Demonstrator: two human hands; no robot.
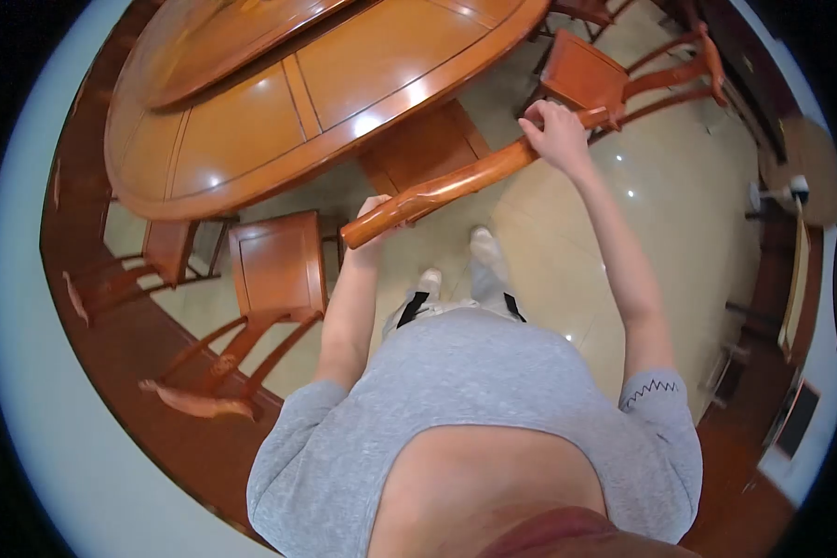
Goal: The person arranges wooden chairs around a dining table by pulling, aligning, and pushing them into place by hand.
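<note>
A wooden chair with a glossy reddish-brown top rail [451, 186] stands in front of me, its back towards me. The far part of its seat [425, 149] lies under the edge of the round table [242, 121]. My left hand [374, 206] grips the rail near its left end, with most of its fingers hidden behind the wood. Near the other end, my right hand [558, 137] is closed over the rail from above, its fingers bent around the top.
Matching chairs stand around the table: one close on the left [279, 265], one farther left [167, 251] and one at the upper right [581, 74]. Shiny pale floor tiles [670, 214] lie to my right. A raised round turntable [223, 42] sits on the tabletop.
</note>
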